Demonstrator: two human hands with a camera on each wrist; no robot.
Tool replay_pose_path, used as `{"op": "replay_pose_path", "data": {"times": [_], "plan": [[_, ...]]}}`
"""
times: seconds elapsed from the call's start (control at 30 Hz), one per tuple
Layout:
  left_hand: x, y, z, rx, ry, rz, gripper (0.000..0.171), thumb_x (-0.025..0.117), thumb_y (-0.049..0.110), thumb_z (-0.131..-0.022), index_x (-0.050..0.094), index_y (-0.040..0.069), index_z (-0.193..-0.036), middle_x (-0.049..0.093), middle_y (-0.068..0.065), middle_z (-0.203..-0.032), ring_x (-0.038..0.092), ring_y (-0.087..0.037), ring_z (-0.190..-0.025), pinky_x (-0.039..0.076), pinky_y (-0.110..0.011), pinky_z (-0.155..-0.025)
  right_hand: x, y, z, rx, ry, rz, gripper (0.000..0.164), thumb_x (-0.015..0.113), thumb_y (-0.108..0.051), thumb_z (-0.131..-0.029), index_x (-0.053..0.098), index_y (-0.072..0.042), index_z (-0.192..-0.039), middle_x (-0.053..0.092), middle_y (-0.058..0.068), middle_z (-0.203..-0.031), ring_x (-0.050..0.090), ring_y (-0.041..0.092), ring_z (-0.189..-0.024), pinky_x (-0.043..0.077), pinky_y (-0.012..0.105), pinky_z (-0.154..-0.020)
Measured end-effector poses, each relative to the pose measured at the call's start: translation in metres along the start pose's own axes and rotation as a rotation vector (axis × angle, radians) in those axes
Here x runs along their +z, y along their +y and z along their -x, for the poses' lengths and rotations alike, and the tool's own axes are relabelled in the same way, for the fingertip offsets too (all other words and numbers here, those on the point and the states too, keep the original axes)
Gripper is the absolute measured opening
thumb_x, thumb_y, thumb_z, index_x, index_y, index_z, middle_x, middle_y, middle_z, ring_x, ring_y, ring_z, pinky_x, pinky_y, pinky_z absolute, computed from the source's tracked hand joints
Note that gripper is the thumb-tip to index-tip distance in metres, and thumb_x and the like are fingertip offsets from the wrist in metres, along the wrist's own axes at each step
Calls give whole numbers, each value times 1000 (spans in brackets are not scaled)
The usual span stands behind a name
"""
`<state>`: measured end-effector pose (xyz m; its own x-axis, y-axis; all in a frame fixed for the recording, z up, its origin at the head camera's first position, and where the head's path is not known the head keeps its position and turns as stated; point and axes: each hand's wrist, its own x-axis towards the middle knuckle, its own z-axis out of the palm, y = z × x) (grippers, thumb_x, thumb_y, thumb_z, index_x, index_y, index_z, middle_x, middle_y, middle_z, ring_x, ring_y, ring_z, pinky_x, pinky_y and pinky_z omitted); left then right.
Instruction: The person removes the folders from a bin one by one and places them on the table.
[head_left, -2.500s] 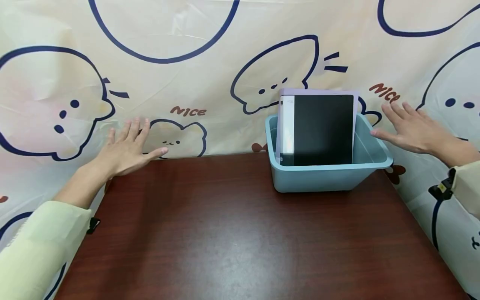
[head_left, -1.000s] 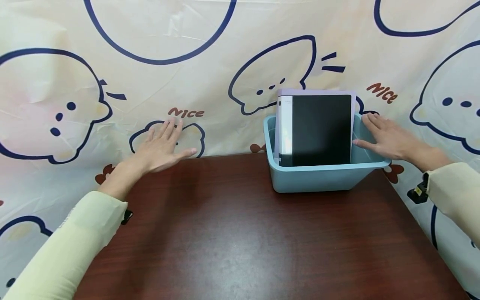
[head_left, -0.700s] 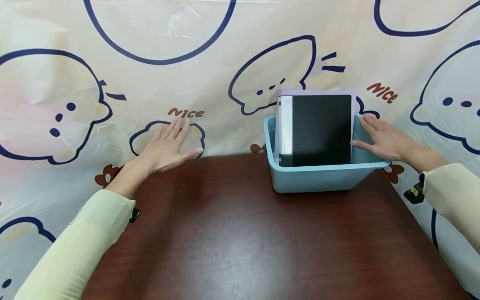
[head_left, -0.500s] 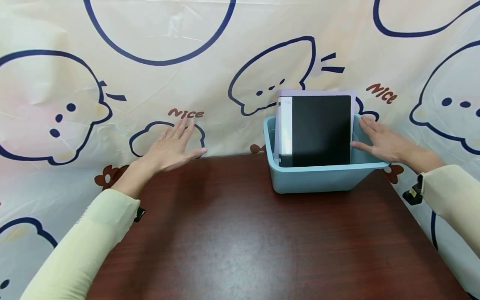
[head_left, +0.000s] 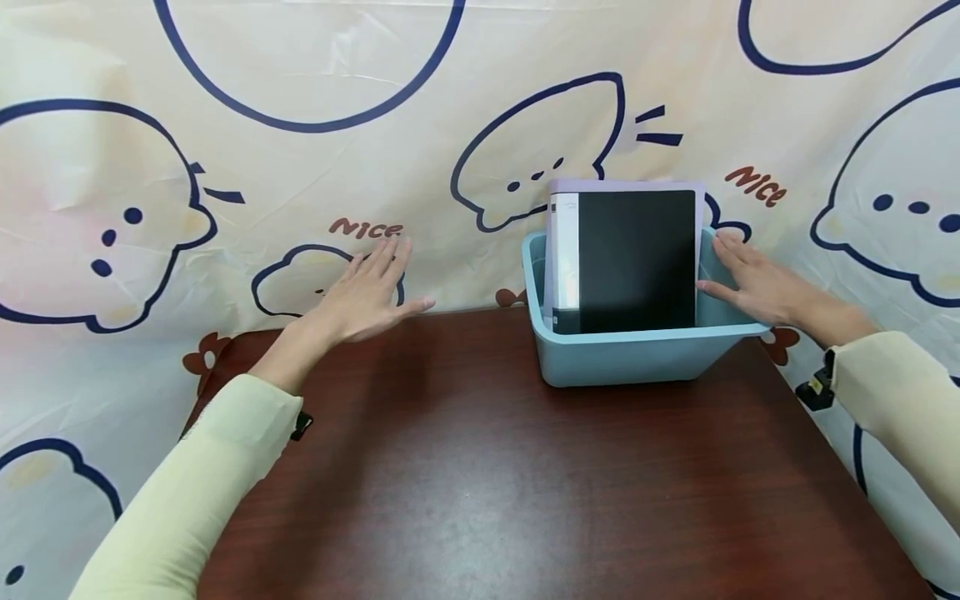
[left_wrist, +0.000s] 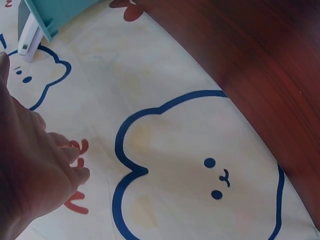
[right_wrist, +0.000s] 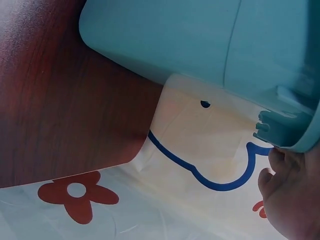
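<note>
A light blue plastic bin [head_left: 622, 362] stands at the back right of the table, with a black folder with a white spine [head_left: 637, 262] upright in it. Behind that folder a lilac one [head_left: 637, 185] shows its edges. My right hand [head_left: 761, 287], fingers extended, is at the bin's right end, its thumb pointing toward the folders. The right wrist view has that hand [right_wrist: 295, 195] beside the bin's rim; firm contact is hard to tell. My left hand [head_left: 360, 300] hovers over the table's back edge, fingers spread, holding nothing, well left of the bin.
The dark brown wooden table [head_left: 480, 483] reaches toward the viewer. Directly behind it hangs a cream cloth [head_left: 420, 167] with cartoon outlines, which also runs down both sides.
From the far left, my left hand has moved right toward the bin. My right hand has come left, from outside the bin to its right end. Bin and folders keep their place on the table.
</note>
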<state>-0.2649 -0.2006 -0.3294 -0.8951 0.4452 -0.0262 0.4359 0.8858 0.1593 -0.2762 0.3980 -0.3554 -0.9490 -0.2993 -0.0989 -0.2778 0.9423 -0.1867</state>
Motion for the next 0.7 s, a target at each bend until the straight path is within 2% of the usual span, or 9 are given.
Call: {"op": "replay_pose_path", "data": {"times": [0.2, 0.7], "plan": [[5, 9, -9, 4, 8, 37, 106, 36, 82, -99, -9, 17, -170, -7, -13, -178, -2, -34, -164, 0, -58, -131, 1, 1, 0, -4, 3, -15, 95, 44, -59, -109, -3, -1, -168, -9, 25, -175, -4, 47, -161, 11, 74, -122], [14, 32, -30, 60, 50, 128, 105, 44, 80, -98, -5, 23, -171, -3, -11, -179, 3, -34, -165, 8, -60, -131, 3, 0, 2, 0, 8, -33, 92, 44, -55, -110, -4, -2, -168, -12, 23, -175, -3, 49, -160, 9, 75, -122]]}}
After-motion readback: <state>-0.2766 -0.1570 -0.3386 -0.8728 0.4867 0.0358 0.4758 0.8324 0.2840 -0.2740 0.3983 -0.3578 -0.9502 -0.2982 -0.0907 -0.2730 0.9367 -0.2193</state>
